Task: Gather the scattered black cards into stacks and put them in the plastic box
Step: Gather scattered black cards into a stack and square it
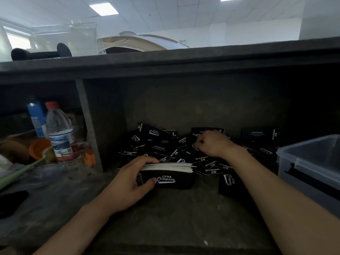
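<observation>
The cards point(158, 142) are matt black paper with white print; the stack point(171, 167) shows pale paper edges. Right, the box point(303, 162) is smooth translucent grey plastic. The shelf point(174, 218) is rough, matt grey. Left, a clear glossy plastic bottle point(58, 129).

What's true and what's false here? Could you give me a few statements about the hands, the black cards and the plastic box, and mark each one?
1. The left hand grips a thick stack of black cards with white edges. True.
2. The right hand rests inside the grey translucent plastic box. False: it is curled over the scattered black cards, and the box stands apart, further right. Whether it pinches a card is unclear.
3. A clear plastic water bottle with a red cap stands left of the grey divider. True.
4. Every card is already gathered. False: many lie loose behind the stack.
</observation>
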`<action>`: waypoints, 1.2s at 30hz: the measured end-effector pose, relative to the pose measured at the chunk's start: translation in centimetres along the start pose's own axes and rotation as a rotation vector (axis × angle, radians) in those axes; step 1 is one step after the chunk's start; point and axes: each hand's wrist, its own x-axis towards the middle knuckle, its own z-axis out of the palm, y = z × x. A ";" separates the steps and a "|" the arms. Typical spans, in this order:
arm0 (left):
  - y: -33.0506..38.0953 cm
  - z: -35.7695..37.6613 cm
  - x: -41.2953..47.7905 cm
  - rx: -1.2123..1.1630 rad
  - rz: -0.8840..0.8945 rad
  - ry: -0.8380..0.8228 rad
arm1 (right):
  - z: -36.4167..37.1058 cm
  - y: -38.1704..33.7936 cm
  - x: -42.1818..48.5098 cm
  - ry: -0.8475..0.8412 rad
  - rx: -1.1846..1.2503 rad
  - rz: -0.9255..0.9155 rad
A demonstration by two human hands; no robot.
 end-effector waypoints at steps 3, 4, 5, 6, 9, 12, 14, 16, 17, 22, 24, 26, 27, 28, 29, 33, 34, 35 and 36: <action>0.0 0.0 0.0 -0.009 0.003 -0.003 | 0.4 0.2 -0.7 -0.096 0.044 -0.052; -0.1 0.0 0.0 -0.007 0.004 -0.001 | 0.6 0.2 -1.0 -0.198 0.057 -0.060; -0.1 0.0 -0.1 -0.004 0.005 0.002 | 0.6 0.2 -1.3 -0.269 0.056 -0.065; -0.2 0.0 -0.1 -0.005 0.003 0.003 | 0.4 0.3 -1.4 -0.294 0.053 -0.069; -0.1 0.1 -0.1 -0.010 0.003 0.004 | -0.2 0.2 -1.2 -0.250 -0.015 -0.018; -0.2 0.1 -0.1 0.000 0.012 0.008 | -0.2 0.2 -0.9 -0.254 -0.069 0.026; -0.1 0.1 -0.1 -0.003 0.020 0.010 | 0.4 0.3 -0.9 -0.233 -0.025 0.002; 0.1 0.1 -0.1 -0.012 0.019 0.006 | 1.3 0.5 -0.5 -0.257 0.090 -0.061; 0.1 0.1 -0.1 -0.019 0.017 0.005 | 1.7 0.6 -0.4 -0.290 0.169 -0.073; 0.4 -0.1 -0.1 -0.045 0.011 -0.001 | 1.5 0.5 0.0 -0.192 0.087 0.014; 0.4 -0.1 -0.1 -0.039 0.017 0.006 | 0.8 0.5 -0.3 -0.063 0.105 0.085; 0.4 -0.1 -0.1 -0.016 0.019 0.008 | 0.3 0.6 -0.5 0.096 0.166 0.098; 0.3 0.0 -0.1 -0.010 0.015 0.005 | 0.0 0.7 -0.5 0.165 0.216 0.074; 0.3 0.0 0.0 -0.006 0.013 0.000 | -0.3 0.6 -0.5 0.210 0.299 0.041; 0.2 0.0 0.0 0.000 0.015 -0.005 | -0.7 0.4 -0.6 0.215 0.417 0.002; -0.3 0.0 0.0 0.020 -0.007 0.001 | -1.6 -1.2 -1.8 -0.272 0.816 -0.153; -0.3 0.0 0.0 0.008 -0.028 0.008 | -1.6 -1.7 -2.3 -0.460 0.858 -0.169; -0.3 0.1 0.0 -0.011 -0.047 0.013 | -1.4 -2.0 -2.5 -0.612 0.878 -0.177; -0.2 0.1 0.0 -0.026 -0.059 0.013 | -1.3 -2.2 -2.6 -0.701 0.898 -0.186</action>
